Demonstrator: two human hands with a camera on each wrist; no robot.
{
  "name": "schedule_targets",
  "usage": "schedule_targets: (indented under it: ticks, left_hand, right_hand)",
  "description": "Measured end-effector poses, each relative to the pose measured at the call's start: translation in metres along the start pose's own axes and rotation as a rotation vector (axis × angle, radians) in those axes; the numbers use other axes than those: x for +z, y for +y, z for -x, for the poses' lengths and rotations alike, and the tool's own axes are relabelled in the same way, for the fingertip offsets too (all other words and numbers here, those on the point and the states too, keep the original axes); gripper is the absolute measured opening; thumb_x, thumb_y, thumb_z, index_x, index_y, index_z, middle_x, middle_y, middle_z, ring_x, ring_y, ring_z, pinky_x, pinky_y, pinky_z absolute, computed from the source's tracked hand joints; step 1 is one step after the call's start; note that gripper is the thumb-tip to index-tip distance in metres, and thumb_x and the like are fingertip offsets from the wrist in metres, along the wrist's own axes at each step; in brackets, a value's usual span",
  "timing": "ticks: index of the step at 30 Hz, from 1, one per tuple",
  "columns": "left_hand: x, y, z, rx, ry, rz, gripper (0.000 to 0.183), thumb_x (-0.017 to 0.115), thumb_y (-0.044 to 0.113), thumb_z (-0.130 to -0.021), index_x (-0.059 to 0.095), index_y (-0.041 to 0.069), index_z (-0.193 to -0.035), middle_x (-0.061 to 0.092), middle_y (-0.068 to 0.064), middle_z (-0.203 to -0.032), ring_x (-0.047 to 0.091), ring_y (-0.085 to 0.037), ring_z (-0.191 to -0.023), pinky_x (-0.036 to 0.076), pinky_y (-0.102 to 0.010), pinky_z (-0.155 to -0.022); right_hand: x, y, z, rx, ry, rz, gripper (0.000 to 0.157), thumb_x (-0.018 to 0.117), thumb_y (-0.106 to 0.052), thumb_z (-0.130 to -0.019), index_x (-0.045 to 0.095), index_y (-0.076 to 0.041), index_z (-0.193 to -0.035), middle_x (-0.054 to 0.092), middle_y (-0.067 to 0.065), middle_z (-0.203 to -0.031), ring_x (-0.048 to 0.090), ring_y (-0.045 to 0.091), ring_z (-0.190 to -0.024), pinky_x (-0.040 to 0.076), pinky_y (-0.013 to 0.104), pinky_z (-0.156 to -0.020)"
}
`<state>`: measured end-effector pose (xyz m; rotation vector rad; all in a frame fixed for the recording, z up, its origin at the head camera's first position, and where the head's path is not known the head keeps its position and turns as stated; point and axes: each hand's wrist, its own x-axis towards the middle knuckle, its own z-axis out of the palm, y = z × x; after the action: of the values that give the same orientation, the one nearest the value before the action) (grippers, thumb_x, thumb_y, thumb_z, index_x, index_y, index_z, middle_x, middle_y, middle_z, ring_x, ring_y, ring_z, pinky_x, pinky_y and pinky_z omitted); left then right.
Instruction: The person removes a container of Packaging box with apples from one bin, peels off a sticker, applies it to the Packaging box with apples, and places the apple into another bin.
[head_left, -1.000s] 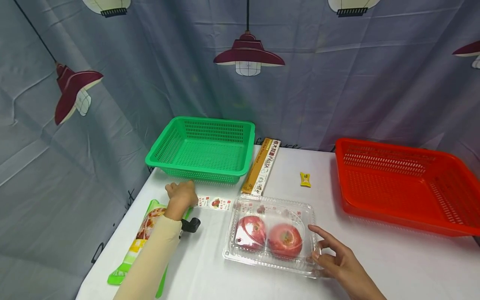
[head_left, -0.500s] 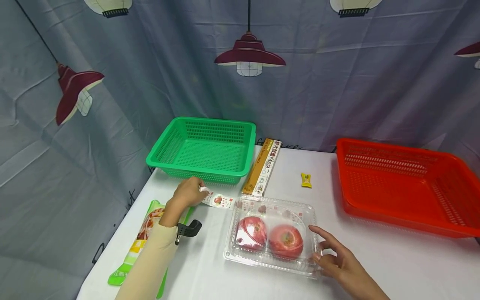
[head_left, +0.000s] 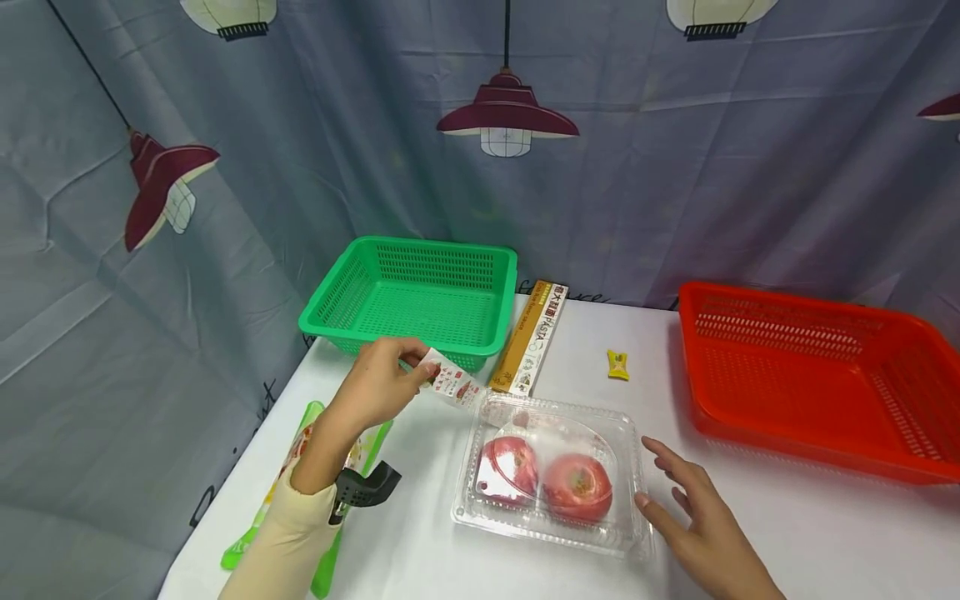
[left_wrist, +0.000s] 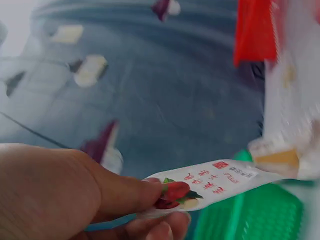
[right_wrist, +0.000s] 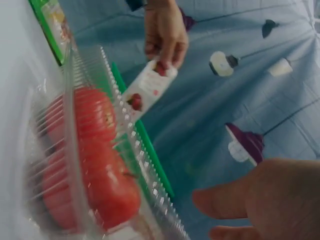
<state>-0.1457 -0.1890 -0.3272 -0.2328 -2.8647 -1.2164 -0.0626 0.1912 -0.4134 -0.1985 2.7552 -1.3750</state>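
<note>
My left hand [head_left: 378, 385] pinches one end of a white paper label strip [head_left: 461, 385] between thumb and fingers. The strip carries red fruit pictures and red lettering, plain in the left wrist view. Its lifted end slants down to the far left corner of a clear plastic clamshell box [head_left: 495, 521]. Two red apples [head_left: 577, 487] are visible through the lid, which looks closed. Beside the box's right edge is my right hand [head_left: 701, 521], fingers spread and holding nothing; a small gap seems to separate it from the box.
A green basket [head_left: 408, 340] stands behind my left hand, a red basket [head_left: 795, 446] at the right. Between them lie a long pasta box [head_left: 531, 337] and a small yellow packet [head_left: 617, 364]. A green food bag [head_left: 322, 575] lies partly under my left forearm.
My left hand has moved right and up, lifting the strip's end off the table. My right hand's fingers have come off the box's right edge and spread.
</note>
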Motion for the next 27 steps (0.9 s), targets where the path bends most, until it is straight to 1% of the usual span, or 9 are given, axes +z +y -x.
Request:
schedule_targets:
  ticks: [3,7,11,12,14,16,18,23,27]
  left_hand:
    - [-0.002,0.017,0.005,0.035,0.020,0.035,0.012,0.065,0.014,-0.096,0.074,0.010,-0.101,0.070,0.001,-0.087,0.065,-0.013,-0.066,0.049,-0.036,-0.059]
    - [-0.002,0.034,0.011,0.094,0.032,0.065,0.012,0.065,0.013,-0.096,0.076,0.010,-0.099,0.070,0.003,-0.083,0.063,-0.014,-0.064,0.049,-0.036,-0.057]
    - [-0.001,0.046,0.016,0.144,0.021,0.094,0.012,0.065,0.012,-0.095,0.076,0.012,-0.098,0.069,0.004,-0.080,0.061,-0.013,-0.061,0.048,-0.036,-0.055]
    - [0.000,0.049,0.017,0.156,0.016,0.103,0.012,0.065,0.012,-0.095,0.076,0.012,-0.098,0.069,0.005,-0.080,0.060,-0.013,-0.059,0.047,-0.035,-0.054]
    - [0.001,0.054,0.019,0.172,0.006,0.113,0.011,0.066,0.012,-0.094,0.077,0.014,-0.097,0.069,0.006,-0.078,0.059,-0.012,-0.057,0.047,-0.034,-0.053]
    - [0.003,0.060,0.021,0.183,-0.005,0.127,0.010,0.067,0.013,-0.094,0.077,0.014,-0.096,0.069,0.007,-0.078,0.060,-0.011,-0.057,0.048,-0.033,-0.052]
    - [0.005,0.065,0.022,0.192,-0.021,0.148,0.010,0.067,0.013,-0.094,0.077,0.014,-0.095,0.069,0.006,-0.079,0.061,-0.012,-0.057,0.049,-0.033,-0.053]
    - [0.010,0.074,0.024,0.225,-0.068,0.200,0.008,0.070,0.013,-0.092,0.077,0.011,-0.094,0.069,0.005,-0.079,0.065,-0.013,-0.061,0.053,-0.031,-0.056]
    - [0.015,0.077,0.026,0.252,-0.097,0.227,0.008,0.071,0.013,-0.092,0.078,0.010,-0.093,0.069,0.007,-0.076,0.065,-0.011,-0.061,0.054,-0.030,-0.058]
  right_hand:
    - [0.001,-0.008,-0.004,-0.083,0.100,0.026,0.068,0.075,-0.013,-0.087,0.044,-0.020,-0.147,0.046,0.013,-0.133,0.042,0.032,-0.122,0.035,0.070,-0.093]
    - [0.004,-0.024,-0.010,-0.200,0.218,0.026,0.061,0.077,-0.006,-0.084,0.054,-0.021,-0.139,0.050,0.007,-0.129,0.043,0.025,-0.119,0.036,0.068,-0.091]
    - [0.008,-0.047,-0.018,-0.291,0.264,-0.027,0.055,0.077,0.000,-0.082,0.062,-0.021,-0.131,0.053,0.003,-0.125,0.040,0.026,-0.126,0.033,0.068,-0.095]
    - [0.009,-0.053,-0.020,-0.315,0.268,-0.038,0.053,0.077,0.001,-0.082,0.064,-0.021,-0.129,0.053,0.001,-0.124,0.040,0.026,-0.126,0.033,0.063,-0.100]
    - [0.011,-0.063,-0.023,-0.372,0.278,-0.041,0.052,0.078,0.003,-0.080,0.067,-0.020,-0.124,0.054,0.000,-0.122,0.041,0.024,-0.126,0.034,0.048,-0.107]
    - [0.014,-0.072,-0.026,-0.430,0.284,-0.038,0.051,0.078,0.005,-0.078,0.068,-0.020,-0.121,0.055,-0.001,-0.121,0.043,0.020,-0.123,0.034,0.032,-0.107]
    - [0.016,-0.079,-0.029,-0.486,0.285,-0.037,0.050,0.078,0.006,-0.077,0.069,-0.019,-0.120,0.055,-0.001,-0.121,0.044,0.019,-0.121,0.032,0.021,-0.102]
    - [0.020,-0.091,-0.033,-0.563,0.271,-0.049,0.046,0.078,0.004,-0.078,0.071,-0.018,-0.117,0.055,0.003,-0.122,0.044,0.021,-0.120,0.036,0.028,-0.098]
    - [0.024,-0.098,-0.036,-0.635,0.295,-0.074,0.044,0.078,0.003,-0.076,0.071,-0.016,-0.115,0.055,0.007,-0.120,0.043,0.024,-0.117,0.036,0.030,-0.092]
